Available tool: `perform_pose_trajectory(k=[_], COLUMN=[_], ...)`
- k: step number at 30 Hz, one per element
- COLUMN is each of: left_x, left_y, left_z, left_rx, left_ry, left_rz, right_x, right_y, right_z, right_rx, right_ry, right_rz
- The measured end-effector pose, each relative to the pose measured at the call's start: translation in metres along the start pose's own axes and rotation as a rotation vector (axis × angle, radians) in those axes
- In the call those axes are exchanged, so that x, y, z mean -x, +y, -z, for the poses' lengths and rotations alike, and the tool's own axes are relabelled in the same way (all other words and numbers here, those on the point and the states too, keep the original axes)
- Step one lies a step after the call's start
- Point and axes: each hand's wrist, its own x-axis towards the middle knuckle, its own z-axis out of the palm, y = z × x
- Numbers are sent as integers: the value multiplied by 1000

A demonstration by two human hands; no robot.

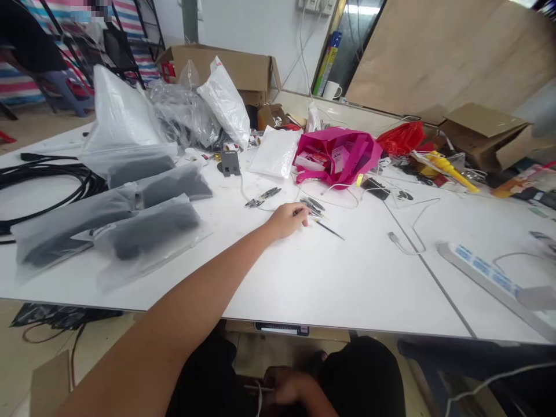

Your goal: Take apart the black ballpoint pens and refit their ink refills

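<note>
My left hand (289,220) reaches out over the white table (347,278), fingers bent and closed beside a small bunch of pens (311,205). A dark bit shows at its fingertips, too small to make out. Just right of the fingers lies a thin dark stick like a pen refill (329,230). More pens (263,197) lie in a loose group to the left of the hand. Down in my lap, below the table edge, is my right hand (289,387). It is dim and blurred, near a white cord (259,397), and its fingers cannot be made out.
Frosted bags with dark contents (147,229) and a coiled black cable (52,182) occupy the left. Behind the pens are a white packet (275,152) and a magenta bag (336,153). A power strip (486,272) and a white USB cable (406,246) lie at right.
</note>
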Motion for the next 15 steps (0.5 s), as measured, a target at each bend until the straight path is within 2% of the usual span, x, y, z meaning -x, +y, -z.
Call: perform_pose_trajectory(k=[2,4,5,7,8,9,10,12,15], left_x=[-1,-2,-3,-4,-4,-5,-6,-8,-11], left_y=[1,0,0,0,0,0,0,-1,-3], left_z=[-1,-2,-2,-2,-2,-2,-2,-2,-1], left_rx=[-5,6,14,26,26,22,18,13,1], left_ry=[11,11,9,14,16,17,19,21,16], left_rz=[-11,-20,-23,-25,-24,-24,-26,-26,-23], right_x=[36,93,125,187,213,231,241,235,178], right_y=[-4,-20,-33,-60,-73,-84,-94,-105,-107], right_z=[8,28,44,85,110,139,169,230,304], right_rx=[-17,-111,-151,-160,-128,-94,-64,-11,52], right_ry=[79,174,161,169,216,323,432,758,1361], right_rz=[14,131,191,360,428,479,520,531,534])
